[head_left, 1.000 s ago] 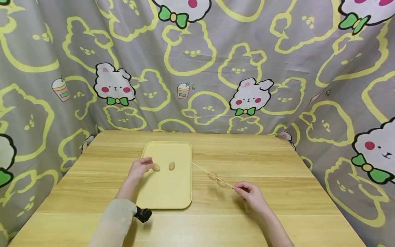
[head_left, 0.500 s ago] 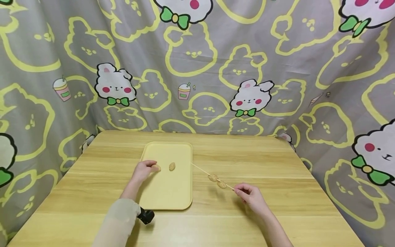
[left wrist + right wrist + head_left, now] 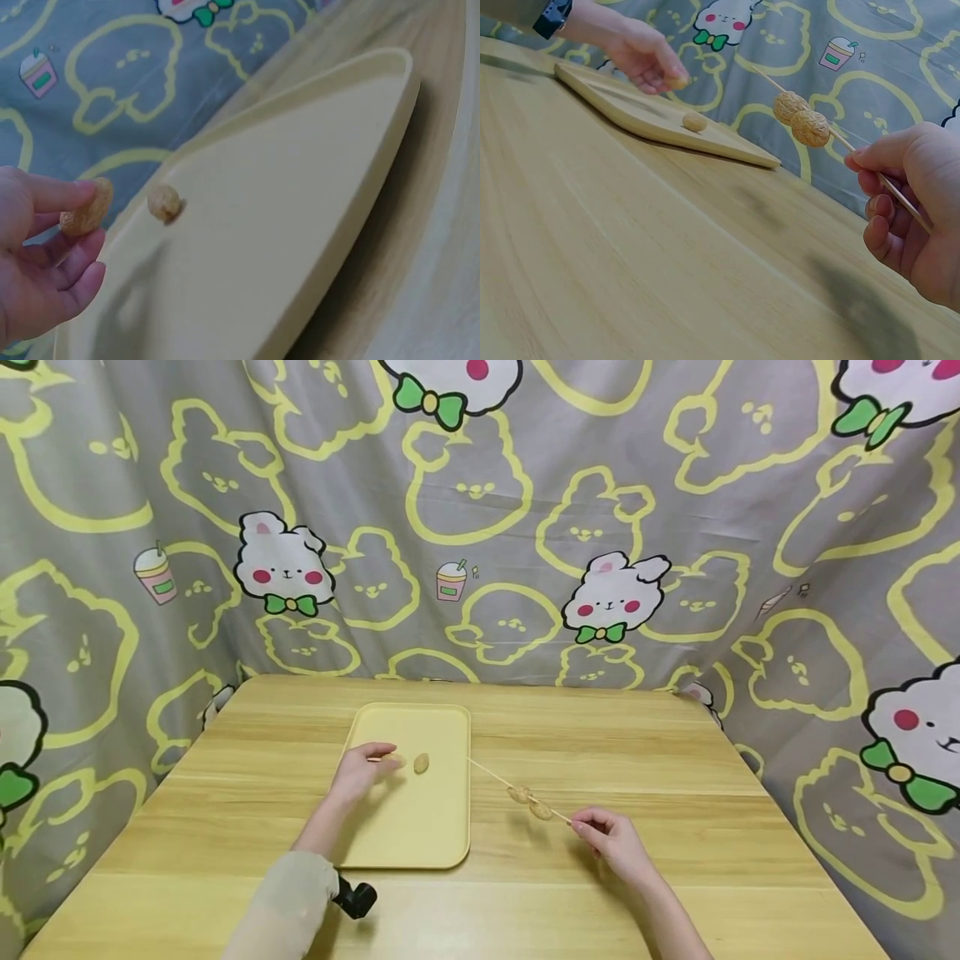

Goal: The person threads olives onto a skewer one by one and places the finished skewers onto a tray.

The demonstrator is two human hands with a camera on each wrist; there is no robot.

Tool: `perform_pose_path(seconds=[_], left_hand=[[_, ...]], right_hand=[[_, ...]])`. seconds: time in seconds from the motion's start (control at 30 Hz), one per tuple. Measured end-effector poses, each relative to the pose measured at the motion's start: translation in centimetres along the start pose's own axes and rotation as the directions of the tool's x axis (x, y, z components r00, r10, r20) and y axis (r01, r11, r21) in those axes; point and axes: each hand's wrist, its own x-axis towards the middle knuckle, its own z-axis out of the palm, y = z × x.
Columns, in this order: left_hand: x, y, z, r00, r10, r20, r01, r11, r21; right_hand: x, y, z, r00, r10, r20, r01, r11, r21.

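Slanting skewer (image 3: 841, 139), tip (image 3: 757, 70) toward tray (image 3: 405, 827)

The curtain (image 3: 502, 560) is grey, printed all over with thick yellow animal outlines (image 3: 411, 502). Among them are white rabbit heads (image 3: 615, 589) edged in black, with crimson cheeks and green bows (image 3: 600, 633) centred in yellow, plus pink cups (image 3: 450, 585) bearing green labels. The table (image 3: 585, 735) shows yellowish-tan wood grain in long streaks; the tray (image 3: 405, 827) is plain pale yellow. The skewer (image 3: 840, 139) is straw-coloured. The skewered lumps (image 3: 810, 128), the loose lump (image 3: 163, 203) and the pinched lump (image 3: 90, 208) are golden brown. The sleeve (image 3: 288, 893) is cream; the wrist device (image 3: 356, 900), black.
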Motion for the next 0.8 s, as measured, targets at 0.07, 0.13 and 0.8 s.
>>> perform_pose_path(seconds=[0.07,0.13,0.8], left_hand=[[-0.4,0.5,0.2,1.0,0.018,-0.003,-0.018,0.998,-0.057],[-0.8,1.1,0.4,0.999,0.036,0.003,-0.035,0.991,-0.128],[-4.4,4.6,2.7,0.946,0.262,0.191,-0.176,0.91,-0.376]], right_hand=[[0.2,0.8,0.0,1.0,0.007,-0.001,-0.007,1.0,0.006],[0.4,1.6,0.0,1.0,0.011,-0.003,-0.011,1.0,0.014],[0.2,2.1,0.4,0.999,0.037,-0.035,-0.035,0.998,0.055]])
